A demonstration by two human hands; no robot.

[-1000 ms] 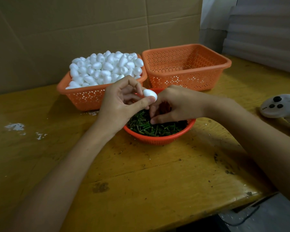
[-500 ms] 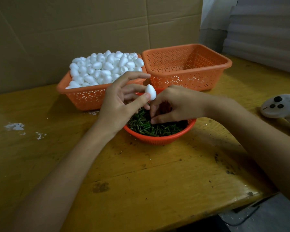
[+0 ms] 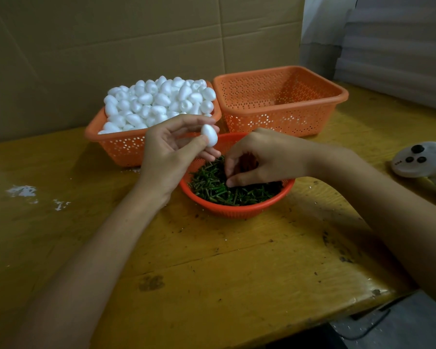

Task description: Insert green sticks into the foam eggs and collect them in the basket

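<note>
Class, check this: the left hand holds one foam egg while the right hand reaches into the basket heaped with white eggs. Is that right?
Not quite. The head view shows the right hand reaching into the round bowl of green sticks, not the egg basket. The left hand does hold one foam egg.

The egg (image 3: 209,139) was white, the hole-dotted baskets (image 3: 275,122) and bowl (image 3: 237,209) were orange, the sticks (image 3: 212,188) dark green, the counter (image 3: 212,273) yellow-brown.
</note>
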